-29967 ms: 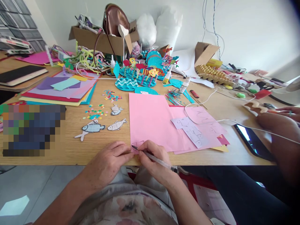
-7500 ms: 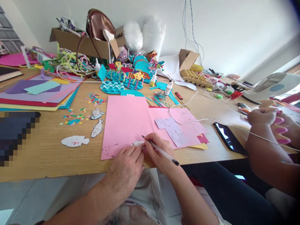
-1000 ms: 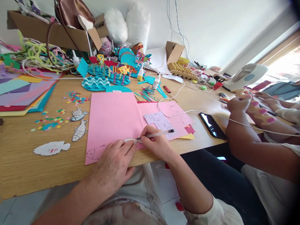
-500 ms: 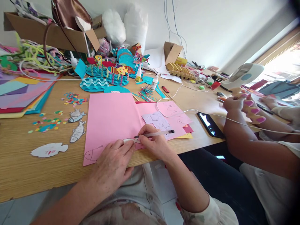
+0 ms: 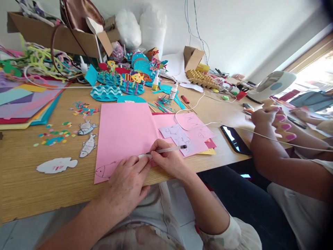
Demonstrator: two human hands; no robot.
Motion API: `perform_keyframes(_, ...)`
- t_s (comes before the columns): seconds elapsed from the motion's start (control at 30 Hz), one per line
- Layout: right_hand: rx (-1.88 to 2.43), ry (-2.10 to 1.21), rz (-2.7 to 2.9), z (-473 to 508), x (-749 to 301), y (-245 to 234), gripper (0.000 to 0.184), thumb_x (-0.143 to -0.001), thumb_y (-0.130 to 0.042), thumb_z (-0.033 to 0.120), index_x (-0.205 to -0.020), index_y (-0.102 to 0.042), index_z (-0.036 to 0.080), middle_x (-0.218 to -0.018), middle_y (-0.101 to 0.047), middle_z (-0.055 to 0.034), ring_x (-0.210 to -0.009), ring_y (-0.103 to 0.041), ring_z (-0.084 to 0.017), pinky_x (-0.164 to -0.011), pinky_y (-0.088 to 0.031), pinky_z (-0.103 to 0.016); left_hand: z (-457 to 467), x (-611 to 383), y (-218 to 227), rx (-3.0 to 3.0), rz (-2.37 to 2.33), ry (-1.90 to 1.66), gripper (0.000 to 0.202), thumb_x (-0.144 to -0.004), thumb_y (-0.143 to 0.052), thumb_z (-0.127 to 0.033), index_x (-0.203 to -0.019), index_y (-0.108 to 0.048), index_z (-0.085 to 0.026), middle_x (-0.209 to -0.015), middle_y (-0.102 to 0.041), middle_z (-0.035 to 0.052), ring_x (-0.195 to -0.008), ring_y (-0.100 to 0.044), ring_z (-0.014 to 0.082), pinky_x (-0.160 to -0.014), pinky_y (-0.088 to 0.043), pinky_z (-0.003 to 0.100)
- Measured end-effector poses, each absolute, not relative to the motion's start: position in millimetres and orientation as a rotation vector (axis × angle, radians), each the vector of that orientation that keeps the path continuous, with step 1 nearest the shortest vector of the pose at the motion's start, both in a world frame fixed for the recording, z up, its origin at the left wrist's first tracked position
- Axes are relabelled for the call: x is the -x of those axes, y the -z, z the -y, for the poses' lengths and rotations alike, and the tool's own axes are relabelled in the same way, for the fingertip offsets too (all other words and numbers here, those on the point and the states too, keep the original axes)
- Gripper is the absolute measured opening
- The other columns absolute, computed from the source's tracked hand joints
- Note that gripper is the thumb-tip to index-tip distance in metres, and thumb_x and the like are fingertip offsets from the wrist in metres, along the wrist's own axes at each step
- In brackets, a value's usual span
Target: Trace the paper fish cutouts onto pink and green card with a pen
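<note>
My right hand (image 5: 168, 158) grips a clear-barrelled pen (image 5: 170, 149) with a dark end cap. Its tip touches the edge of a small white paper cutout (image 5: 143, 156), mostly hidden under my fingers. Fingers laid flat, my left hand (image 5: 127, 185) presses the cutout onto a pink sheet (image 5: 125, 128) at the table's front edge. Beside that hand, a fish outline (image 5: 103, 171) is drawn on the sheet's lower left corner. To the left lie a white fish cutout (image 5: 57, 165) and two grey-shaded fish cutouts, one (image 5: 87, 146) below the other (image 5: 86, 127).
Coloured paper sheets (image 5: 23, 104) and paper dots (image 5: 56, 137) lie left. Blue wavy crafts (image 5: 106, 93), glue bottles (image 5: 173, 91) and a lighter (image 5: 185, 99) stand or lie behind. A phone (image 5: 235, 139), a white cable (image 5: 244, 130) and another person's arm (image 5: 275, 152) are at right.
My right hand and the pen have shifted slightly left along the cutout, and the pen's end has swung left. My left hand stays pressed down. The whole view has moved a little.
</note>
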State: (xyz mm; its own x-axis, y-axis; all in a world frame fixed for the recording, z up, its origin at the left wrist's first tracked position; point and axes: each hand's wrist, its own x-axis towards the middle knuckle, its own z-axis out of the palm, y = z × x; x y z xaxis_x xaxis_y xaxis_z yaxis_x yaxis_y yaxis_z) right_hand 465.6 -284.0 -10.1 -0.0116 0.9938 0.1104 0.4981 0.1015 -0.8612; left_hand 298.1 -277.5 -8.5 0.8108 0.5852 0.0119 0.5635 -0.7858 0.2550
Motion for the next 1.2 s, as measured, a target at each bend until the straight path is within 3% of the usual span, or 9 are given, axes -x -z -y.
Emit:
perform_keyframes(0.97,1.563,-0.702,1.551,290.3,-479.2,12.8,0.009,-0.073,-0.05,0.011,-0.068,-0.05,0.02,-0.061,-0.05,0.0049,-0.056,-0.044,-0.01,-0.051,-0.033,-0.022,271.9,-300.0,4.4,-2.775,-0.824,-0.062,0.054,-0.074,-0.057,-0.02,-0.128,-0.049,-0.014,-0.13,-0.053,0.0073,-0.105,-0.047,0.0274,-0.091,-0.044,0.046)
perform_keyframes(1.2,1.56,-0.67,1.51,289.2,-480.6,17.9,0.008,-0.073,-0.05,0.013,-0.068,-0.049,0.02,-0.064,-0.051,0.0044,-0.058,-0.046,-0.011,-0.053,-0.034,-0.023,269.1,-301.4,-2.6,-2.779,-0.807,-0.012,0.05,-0.076,-0.062,-0.028,-0.124,-0.053,-0.014,-0.127,-0.054,0.0085,-0.103,-0.049,0.0278,-0.089,-0.046,0.046)
